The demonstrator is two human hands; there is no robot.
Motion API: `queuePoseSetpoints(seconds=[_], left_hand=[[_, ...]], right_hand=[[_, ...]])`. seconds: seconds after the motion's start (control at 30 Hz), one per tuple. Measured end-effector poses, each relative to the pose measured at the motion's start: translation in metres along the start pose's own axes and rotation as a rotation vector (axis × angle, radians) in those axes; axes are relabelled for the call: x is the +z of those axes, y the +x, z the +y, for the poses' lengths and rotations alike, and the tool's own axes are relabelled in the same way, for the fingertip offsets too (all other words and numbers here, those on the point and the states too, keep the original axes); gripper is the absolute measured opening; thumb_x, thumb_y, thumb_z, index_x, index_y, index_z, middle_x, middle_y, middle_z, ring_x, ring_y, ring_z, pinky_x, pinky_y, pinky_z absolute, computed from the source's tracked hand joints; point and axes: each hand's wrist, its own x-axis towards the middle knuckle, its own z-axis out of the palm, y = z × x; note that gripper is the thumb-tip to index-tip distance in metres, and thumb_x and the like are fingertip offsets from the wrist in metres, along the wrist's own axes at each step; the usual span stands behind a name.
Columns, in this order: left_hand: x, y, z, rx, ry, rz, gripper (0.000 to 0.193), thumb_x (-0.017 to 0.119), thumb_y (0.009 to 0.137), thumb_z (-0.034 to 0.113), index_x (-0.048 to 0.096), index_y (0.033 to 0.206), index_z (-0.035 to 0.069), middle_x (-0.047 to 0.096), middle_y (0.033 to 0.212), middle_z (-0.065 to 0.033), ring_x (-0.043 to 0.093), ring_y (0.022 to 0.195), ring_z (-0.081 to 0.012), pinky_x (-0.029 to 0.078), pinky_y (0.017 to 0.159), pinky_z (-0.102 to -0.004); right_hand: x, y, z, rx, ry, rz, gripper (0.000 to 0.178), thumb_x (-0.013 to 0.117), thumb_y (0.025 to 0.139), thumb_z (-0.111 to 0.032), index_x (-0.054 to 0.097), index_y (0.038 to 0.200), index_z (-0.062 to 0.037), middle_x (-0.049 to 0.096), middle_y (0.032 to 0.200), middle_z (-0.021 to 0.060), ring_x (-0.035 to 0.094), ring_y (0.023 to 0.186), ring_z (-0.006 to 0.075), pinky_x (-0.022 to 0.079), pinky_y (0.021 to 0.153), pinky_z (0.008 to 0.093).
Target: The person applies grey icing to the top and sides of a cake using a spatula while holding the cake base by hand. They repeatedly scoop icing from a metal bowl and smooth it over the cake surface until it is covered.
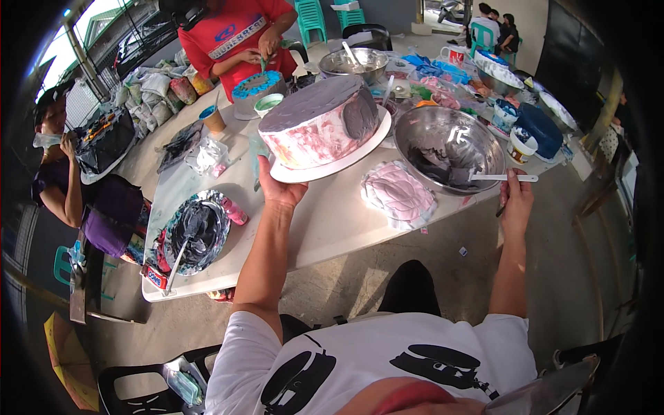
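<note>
My left hand (280, 187) grips a white cake board (332, 166) from below, holding it raised and tilted above the table. On the board sits a round cake (315, 135), its top and part of its side coated grey, the rest of the side streaked pink and white. At the steel mixing bowl (453, 131), my right hand (517, 200) is closed at the handle of a white spatula (503, 178). Grey icing (429, 164) smears the inside of the bowl. A small dark end shows beside my right fingers; what it belongs to is unclear.
A crumpled pink-and-white cloth (399, 194) lies by the bowl. An icing-smeared dish (197, 228) rests at the table's left corner. Opposite, a person in red (238, 48) pipes on a blue-trimmed cake (259, 86). Another person (83, 173) stands at left. Tubs and bowls crowd the right side.
</note>
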Motion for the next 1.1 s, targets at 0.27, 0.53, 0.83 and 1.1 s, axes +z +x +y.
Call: queuePoseSetpoints(seconds=[0.27,0.53,0.83,1.1], left_hand=[[-0.013,0.000,0.003,0.005,0.056,-0.076,0.070,0.029,0.079,0.063,0.039,0.123,0.010,0.042,0.125,-0.0047,0.040,0.114,-0.0235,0.034,0.093,-0.0366],[0.017,-0.016,-0.009,0.069,0.098,-0.116,0.076,0.030,0.077,0.065,0.034,0.125,0.006,0.038,0.127,-0.0091,0.037,0.116,-0.0274,0.030,0.097,-0.0403],[0.000,-0.006,0.003,0.059,-0.007,-0.175,0.065,0.036,0.080,0.057,0.038,0.122,0.006,0.043,0.124,-0.0097,0.042,0.112,-0.0275,0.035,0.093,-0.0426],[0.004,-0.010,-0.003,0.013,-0.072,-0.264,0.064,0.037,0.081,0.055,0.037,0.122,0.006,0.043,0.123,-0.0093,0.043,0.112,-0.0265,0.037,0.092,-0.0410]], right_hand=[[0.004,-0.013,-0.021,-0.139,-0.091,-0.023,0.017,0.052,0.085,-0.016,0.051,0.093,-0.0018,0.052,0.063,0.0029,0.037,0.046,0.0020,0.028,0.040,0.0164],[0.031,-0.018,-0.015,-0.178,-0.277,-0.155,0.015,0.051,0.085,-0.015,0.050,0.092,-0.0018,0.055,0.064,0.0054,0.036,0.043,0.0020,0.028,0.039,0.0166],[0.015,-0.015,-0.015,-0.108,0.035,0.044,0.016,0.050,0.085,-0.016,0.048,0.094,-0.0032,0.056,0.066,0.0083,0.038,0.041,0.0056,0.028,0.037,0.0181],[0.004,-0.019,-0.027,-0.177,0.187,0.074,0.013,0.051,0.084,-0.015,0.051,0.090,-0.0035,0.057,0.067,0.0113,0.042,0.042,0.0090,0.032,0.039,0.0205]])
